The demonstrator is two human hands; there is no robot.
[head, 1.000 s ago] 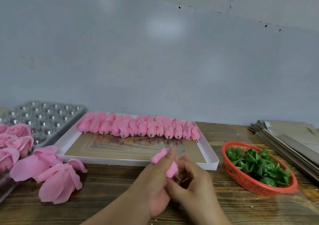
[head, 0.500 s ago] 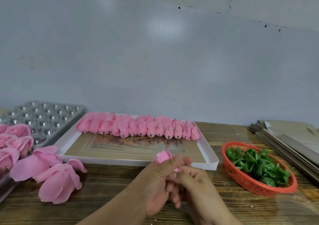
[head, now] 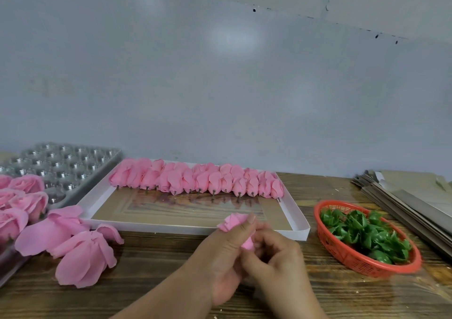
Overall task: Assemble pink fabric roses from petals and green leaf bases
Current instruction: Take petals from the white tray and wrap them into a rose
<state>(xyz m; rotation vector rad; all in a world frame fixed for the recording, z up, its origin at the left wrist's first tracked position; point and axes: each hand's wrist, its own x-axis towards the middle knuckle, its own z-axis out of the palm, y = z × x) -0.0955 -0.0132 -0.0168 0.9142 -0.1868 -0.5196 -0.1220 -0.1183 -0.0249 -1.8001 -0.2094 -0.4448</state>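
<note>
A grey painted wall backs a brown wood-grain tabletop. On the tabletop lies one shallow white rectangular tray; along its far edge runs one row of pink fabric rosebuds on short stems, overlapping too closely for an exact count. Left of the tray sits one clear plastic blister tray of round cells, with about five finished pink roses at the left edge of view. Two loose pink petal clusters lie before them. A stack of flat grey card sheets fills the far right; beside it stands one red oval plastic basket holding a heap of green leaf bases.

Near the tray's front rim, the left hand, palm turned rightward, pinches a small pink fabric bud between thumb and fingers. The right hand, fingers curled, grips the bud's lower part. No writing is legible.
</note>
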